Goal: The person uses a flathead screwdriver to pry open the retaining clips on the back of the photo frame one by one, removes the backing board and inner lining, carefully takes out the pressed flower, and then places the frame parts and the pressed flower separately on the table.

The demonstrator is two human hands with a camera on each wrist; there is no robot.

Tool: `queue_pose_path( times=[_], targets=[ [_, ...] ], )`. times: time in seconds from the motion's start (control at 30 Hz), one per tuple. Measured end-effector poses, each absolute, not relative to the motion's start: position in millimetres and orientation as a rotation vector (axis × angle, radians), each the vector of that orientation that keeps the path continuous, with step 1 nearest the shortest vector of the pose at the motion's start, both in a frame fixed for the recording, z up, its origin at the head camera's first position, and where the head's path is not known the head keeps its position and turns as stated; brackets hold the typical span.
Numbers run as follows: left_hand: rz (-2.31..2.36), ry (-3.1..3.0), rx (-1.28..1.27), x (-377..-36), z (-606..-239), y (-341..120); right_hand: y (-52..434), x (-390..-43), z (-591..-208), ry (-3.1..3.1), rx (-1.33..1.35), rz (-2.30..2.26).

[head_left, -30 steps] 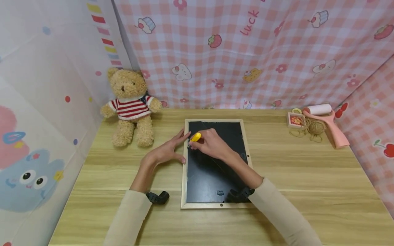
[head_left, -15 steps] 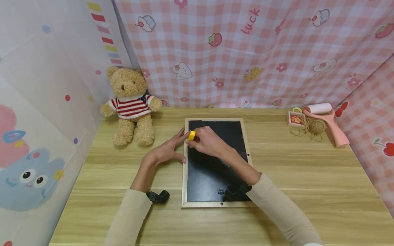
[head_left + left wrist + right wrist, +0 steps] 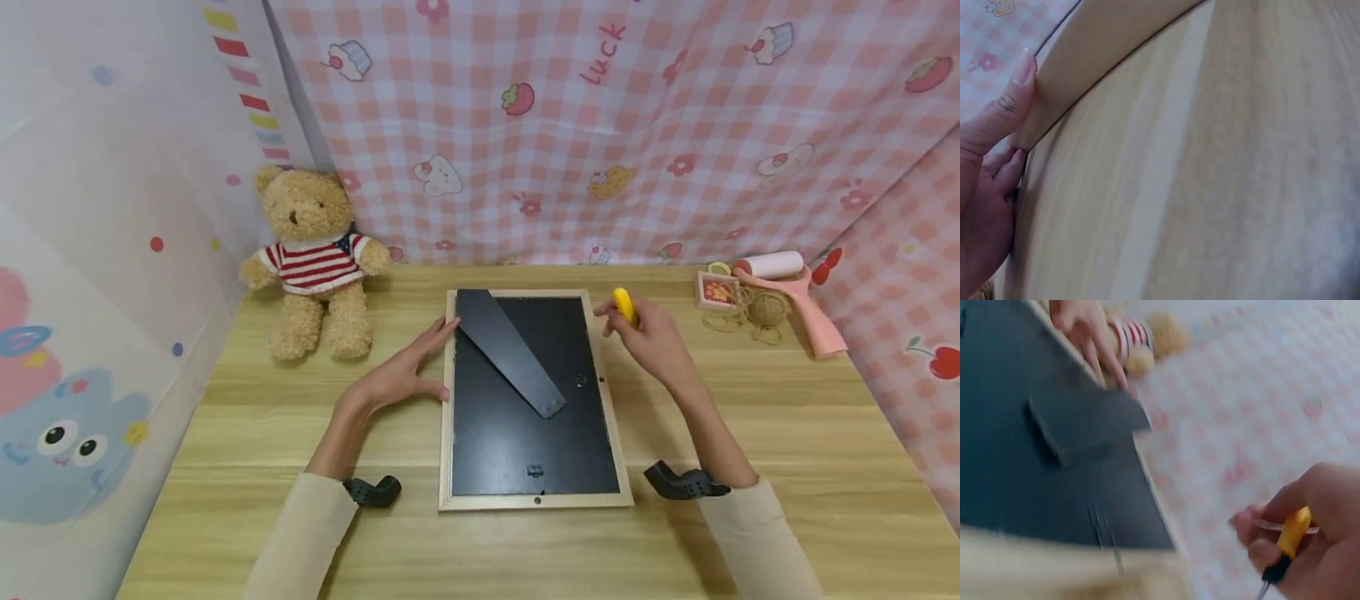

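Teddy bear (image 3: 315,258) at 10 o'clock; twine (image 3: 768,310) and roller (image 3: 787,292) at 2 o'clock. Left hand (image 3: 397,375) (fingers straight) touches frame (image 3: 447,400); right hand (image 3: 652,337) grips screwdriver (image 3: 624,305).

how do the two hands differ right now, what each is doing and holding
The left hand lies with straight fingers against the left edge of the picture frame and holds nothing; the right hand curls round a yellow-handled screwdriver. The left hand touches the frame, while the right hand is off its right side, above the table. Both come out of cream sleeves and wear a black wrist mount.
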State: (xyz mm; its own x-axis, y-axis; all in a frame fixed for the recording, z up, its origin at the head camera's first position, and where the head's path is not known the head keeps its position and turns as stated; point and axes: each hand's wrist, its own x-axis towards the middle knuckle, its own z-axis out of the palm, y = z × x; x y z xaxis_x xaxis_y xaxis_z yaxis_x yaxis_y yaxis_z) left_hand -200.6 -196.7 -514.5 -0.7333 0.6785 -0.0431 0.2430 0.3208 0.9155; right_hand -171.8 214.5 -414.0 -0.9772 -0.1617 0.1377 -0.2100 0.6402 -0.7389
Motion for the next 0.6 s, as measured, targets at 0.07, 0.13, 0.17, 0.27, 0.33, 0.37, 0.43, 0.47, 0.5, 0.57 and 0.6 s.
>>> queue_pose_path(
  times=[0.07,0.13,0.17,0.27,0.33,0.37,0.43,0.47,0.5,0.57,0.6],
  targets=[
    [1.406,2.175,0.823,-199.2,-513.5,-195.7,237.3,-173.7,-416.9,-2.879,0.246,1.196],
    [1.401,2.206,0.83,-196.0,-511.4,-195.9,252.5,-180.2,-423.2,-2.964,0.232,1.144],
    [1.398,2.224,0.822,-193.2,-509.4,-196.3,257.6,-185.5,-429.0,-3.009,0.237,1.108],
    [1.405,2.284,0.763,-180.6,-505.5,-196.7,265.7,-203.7,-450.9,-3.088,0.284,0.999],
    [1.403,2.321,0.701,-168.1,-503.9,-195.4,270.7,-217.0,-470.6,-3.1,0.315,0.885],
    [1.403,2.339,0.665,-160.6,-504.3,-194.5,272.8,-223.0,-480.1,-3.096,0.321,0.864],
    [1.385,2.38,0.616,-144.3,-505.3,-191.4,274.0,-232.7,-490.9,-3.064,0.358,0.899],
    [1.374,2.4,0.605,-135.7,-506.1,-189.7,272.6,-235.3,-491.5,-3.054,0.374,0.941],
    [1.37,2.412,0.595,-126.8,-506.5,-187.8,270.8,-237.5,-490.3,-3.046,0.381,0.988],
    [1.377,2.428,0.583,-109.2,-507.3,-184.1,264.0,-239.3,-480.9,-3.032,0.414,1.159],
    [1.385,2.436,0.588,-100.9,-507.8,-182.4,259.3,-239.4,-473.8,-3.027,0.432,1.222]
  ],
)
